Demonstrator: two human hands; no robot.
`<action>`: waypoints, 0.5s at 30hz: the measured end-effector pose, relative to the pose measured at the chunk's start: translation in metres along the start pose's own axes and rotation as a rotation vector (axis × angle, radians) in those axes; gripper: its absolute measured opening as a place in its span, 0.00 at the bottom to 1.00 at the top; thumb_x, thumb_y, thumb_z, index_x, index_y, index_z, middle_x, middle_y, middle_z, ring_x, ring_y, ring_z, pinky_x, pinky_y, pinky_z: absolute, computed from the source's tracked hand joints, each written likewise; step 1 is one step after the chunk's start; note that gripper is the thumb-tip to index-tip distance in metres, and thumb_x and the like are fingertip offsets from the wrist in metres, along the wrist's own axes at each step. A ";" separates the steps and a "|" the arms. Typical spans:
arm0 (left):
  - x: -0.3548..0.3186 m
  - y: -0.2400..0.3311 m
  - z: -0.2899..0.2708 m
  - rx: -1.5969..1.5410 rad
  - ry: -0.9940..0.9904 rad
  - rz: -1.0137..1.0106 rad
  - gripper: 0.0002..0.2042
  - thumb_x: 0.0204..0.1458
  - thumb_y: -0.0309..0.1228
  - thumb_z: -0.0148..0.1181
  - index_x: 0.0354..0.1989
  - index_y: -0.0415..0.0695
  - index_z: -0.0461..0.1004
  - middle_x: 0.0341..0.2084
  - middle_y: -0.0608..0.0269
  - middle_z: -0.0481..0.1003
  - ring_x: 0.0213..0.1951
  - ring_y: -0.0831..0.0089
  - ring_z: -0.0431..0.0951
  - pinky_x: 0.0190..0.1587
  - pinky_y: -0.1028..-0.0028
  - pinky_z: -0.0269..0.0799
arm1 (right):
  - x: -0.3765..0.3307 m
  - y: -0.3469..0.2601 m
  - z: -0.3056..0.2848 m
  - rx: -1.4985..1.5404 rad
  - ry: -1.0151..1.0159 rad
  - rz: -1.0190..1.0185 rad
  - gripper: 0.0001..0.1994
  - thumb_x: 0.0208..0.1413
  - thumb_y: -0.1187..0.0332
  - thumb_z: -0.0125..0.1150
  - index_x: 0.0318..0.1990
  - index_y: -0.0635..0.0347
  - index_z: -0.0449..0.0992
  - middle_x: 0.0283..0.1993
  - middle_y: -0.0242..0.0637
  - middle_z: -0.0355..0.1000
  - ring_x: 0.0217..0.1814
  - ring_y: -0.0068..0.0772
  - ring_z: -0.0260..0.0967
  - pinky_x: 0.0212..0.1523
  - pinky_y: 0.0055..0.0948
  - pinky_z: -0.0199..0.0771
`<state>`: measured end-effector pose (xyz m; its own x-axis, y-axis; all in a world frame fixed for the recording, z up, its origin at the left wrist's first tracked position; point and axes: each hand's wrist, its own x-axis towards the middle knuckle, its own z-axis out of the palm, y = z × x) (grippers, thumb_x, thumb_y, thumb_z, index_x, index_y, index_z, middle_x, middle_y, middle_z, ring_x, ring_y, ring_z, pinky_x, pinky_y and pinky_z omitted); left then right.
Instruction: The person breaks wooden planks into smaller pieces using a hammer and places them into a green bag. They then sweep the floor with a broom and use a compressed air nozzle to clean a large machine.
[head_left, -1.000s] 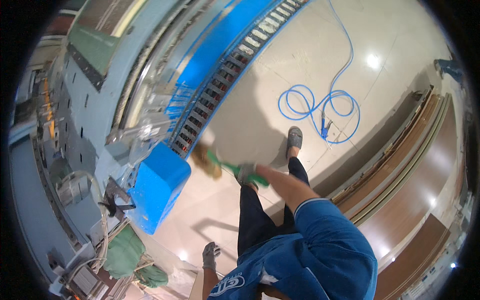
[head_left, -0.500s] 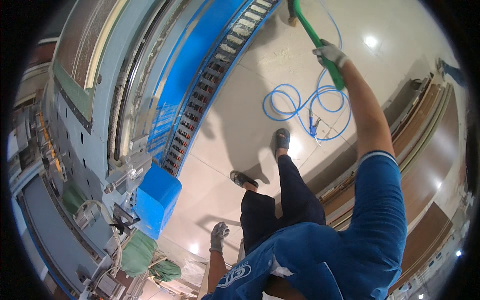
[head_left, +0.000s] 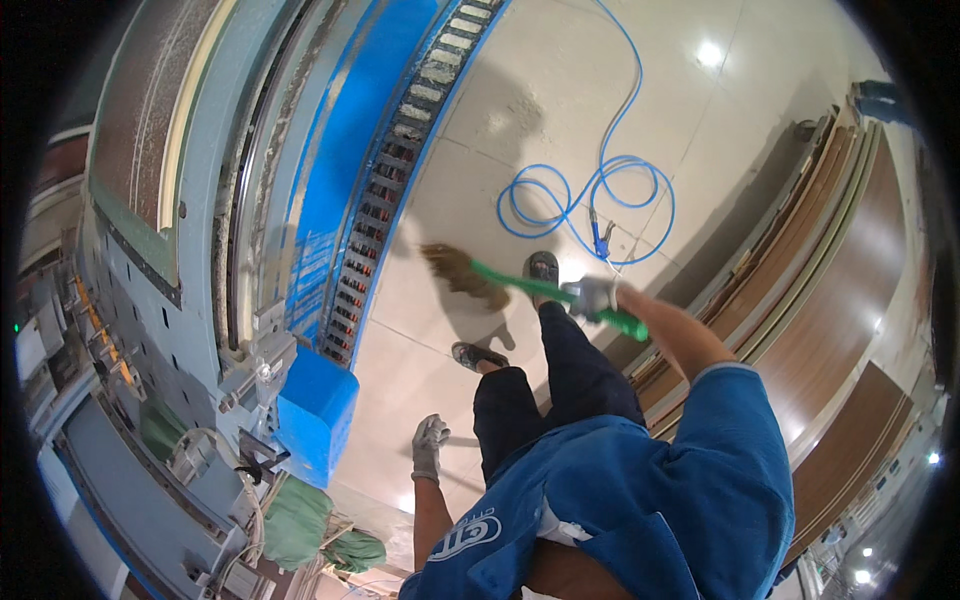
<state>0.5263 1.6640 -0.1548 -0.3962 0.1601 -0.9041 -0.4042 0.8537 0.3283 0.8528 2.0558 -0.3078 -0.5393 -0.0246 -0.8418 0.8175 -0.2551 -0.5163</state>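
Observation:
My right hand (head_left: 593, 296), in a grey glove, grips the green handle of a broom (head_left: 520, 283). The tan bristle head (head_left: 462, 273) rests on the pale tiled floor beside the blue machine base (head_left: 350, 150). My left hand (head_left: 430, 446), also gloved, hangs loosely at my side and holds nothing. My dark trousers and sandalled feet show between the two hands.
A coiled blue hose (head_left: 590, 195) lies on the floor beyond my feet. A long grey and blue machine (head_left: 200, 250) with a cable chain (head_left: 385, 190) runs along the left. Brown wooden boards (head_left: 830, 300) are stacked on the right. Green sacks (head_left: 300, 525) sit at lower left.
The broom was raised high half a second ago; it has swung back down, with its bristles on the floor near the machine. My left hand has stayed low by my leg.

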 end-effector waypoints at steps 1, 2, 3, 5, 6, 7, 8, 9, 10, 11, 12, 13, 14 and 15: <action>-0.003 0.003 0.000 -0.002 0.002 0.018 0.22 0.59 0.43 0.56 0.56 0.42 0.69 0.42 0.56 0.75 0.43 0.66 0.78 0.48 0.67 0.74 | 0.025 0.014 -0.022 0.012 0.000 0.009 0.29 0.44 0.69 0.68 0.58 0.60 0.71 0.32 0.35 0.77 0.30 0.27 0.75 0.29 0.34 0.78; -0.006 0.003 -0.001 -0.001 0.007 0.033 0.22 0.59 0.42 0.56 0.56 0.42 0.69 0.42 0.56 0.75 0.44 0.66 0.77 0.48 0.66 0.74 | 0.040 0.028 -0.054 -0.142 0.233 -0.281 0.27 0.44 0.69 0.66 0.56 0.63 0.72 0.34 0.36 0.77 0.31 0.29 0.75 0.31 0.34 0.78; -0.009 0.003 -0.002 0.020 0.026 0.023 0.21 0.59 0.42 0.56 0.56 0.41 0.69 0.42 0.56 0.75 0.44 0.66 0.77 0.48 0.66 0.74 | 0.050 0.035 -0.088 -0.216 0.268 -0.073 0.27 0.45 0.69 0.65 0.56 0.63 0.72 0.33 0.37 0.77 0.30 0.30 0.75 0.30 0.35 0.78; -0.012 -0.002 -0.004 0.070 0.088 -0.033 0.21 0.59 0.42 0.57 0.56 0.41 0.70 0.42 0.57 0.75 0.43 0.66 0.77 0.48 0.66 0.74 | 0.060 0.025 -0.160 -0.398 0.540 0.064 0.25 0.46 0.69 0.64 0.55 0.62 0.71 0.33 0.39 0.76 0.28 0.31 0.74 0.28 0.35 0.77; -0.011 -0.004 -0.005 0.056 0.051 -0.015 0.21 0.59 0.42 0.57 0.56 0.41 0.70 0.42 0.57 0.75 0.44 0.66 0.77 0.48 0.66 0.74 | 0.056 0.010 -0.192 -0.396 0.696 0.109 0.25 0.46 0.69 0.63 0.55 0.61 0.71 0.33 0.40 0.75 0.27 0.32 0.74 0.27 0.35 0.76; -0.010 -0.006 -0.005 0.056 0.043 -0.025 0.21 0.59 0.41 0.57 0.56 0.41 0.70 0.43 0.57 0.75 0.44 0.66 0.77 0.48 0.65 0.74 | 0.048 -0.010 -0.219 -0.376 0.850 0.091 0.24 0.47 0.69 0.62 0.55 0.60 0.71 0.32 0.41 0.75 0.27 0.33 0.74 0.26 0.36 0.75; -0.009 -0.007 -0.005 0.070 0.004 -0.056 0.21 0.59 0.41 0.57 0.55 0.41 0.70 0.43 0.57 0.75 0.44 0.66 0.77 0.48 0.65 0.74 | 0.034 -0.031 -0.238 -0.427 1.004 0.029 0.24 0.47 0.70 0.61 0.55 0.60 0.71 0.32 0.43 0.74 0.26 0.33 0.74 0.25 0.36 0.75; -0.006 -0.007 -0.004 0.006 0.005 -0.003 0.20 0.60 0.40 0.57 0.55 0.42 0.71 0.42 0.59 0.75 0.43 0.68 0.77 0.47 0.67 0.74 | 0.014 -0.050 -0.251 -0.415 1.076 -0.063 0.23 0.48 0.70 0.60 0.55 0.59 0.71 0.32 0.44 0.74 0.25 0.34 0.73 0.24 0.36 0.74; -0.003 -0.005 -0.002 -0.039 -0.028 0.020 0.18 0.60 0.39 0.57 0.55 0.42 0.71 0.41 0.60 0.75 0.41 0.69 0.78 0.46 0.68 0.74 | -0.009 -0.064 -0.256 -0.302 1.088 -0.085 0.23 0.48 0.70 0.59 0.55 0.59 0.70 0.32 0.45 0.73 0.24 0.35 0.73 0.23 0.36 0.74; 0.002 0.000 0.000 -0.053 -0.029 0.044 0.17 0.60 0.37 0.58 0.55 0.43 0.71 0.39 0.62 0.75 0.40 0.70 0.78 0.46 0.70 0.74 | -0.036 -0.072 -0.255 -0.141 1.076 -0.112 0.20 0.45 0.69 0.60 0.50 0.61 0.75 0.35 0.51 0.76 0.27 0.40 0.76 0.27 0.38 0.76; 0.007 0.005 0.003 -0.001 -0.069 0.025 0.18 0.60 0.37 0.58 0.55 0.43 0.71 0.40 0.62 0.75 0.40 0.71 0.77 0.45 0.70 0.74 | -0.068 -0.067 -0.244 0.032 1.049 -0.152 0.23 0.47 0.68 0.61 0.54 0.59 0.72 0.34 0.48 0.75 0.26 0.37 0.75 0.26 0.36 0.75; 0.013 0.012 0.006 0.077 -0.076 0.031 0.18 0.60 0.37 0.58 0.55 0.42 0.71 0.40 0.62 0.75 0.40 0.71 0.77 0.45 0.70 0.74 | -0.102 -0.057 -0.230 0.196 1.042 -0.199 0.25 0.49 0.68 0.61 0.58 0.58 0.69 0.32 0.44 0.74 0.24 0.34 0.73 0.25 0.34 0.75; 0.019 0.021 0.009 0.174 -0.072 0.033 0.18 0.60 0.37 0.58 0.55 0.42 0.71 0.40 0.63 0.75 0.39 0.72 0.77 0.45 0.70 0.74 | -0.130 -0.045 -0.207 0.359 1.040 -0.255 0.28 0.51 0.68 0.61 0.61 0.56 0.66 0.30 0.41 0.73 0.23 0.31 0.71 0.24 0.31 0.74; 0.026 0.030 0.013 0.202 -0.125 0.089 0.18 0.59 0.36 0.58 0.55 0.41 0.71 0.40 0.63 0.75 0.38 0.73 0.76 0.44 0.71 0.74 | -0.154 -0.030 -0.179 0.408 1.033 -0.277 0.30 0.53 0.69 0.60 0.65 0.54 0.61 0.28 0.35 0.70 0.21 0.27 0.68 0.21 0.29 0.71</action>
<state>0.5144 1.7004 -0.1722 -0.3131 0.2884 -0.9049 -0.1947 0.9131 0.3584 0.9476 2.2406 -0.1910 -0.1129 0.8390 -0.5323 0.4684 -0.4275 -0.7732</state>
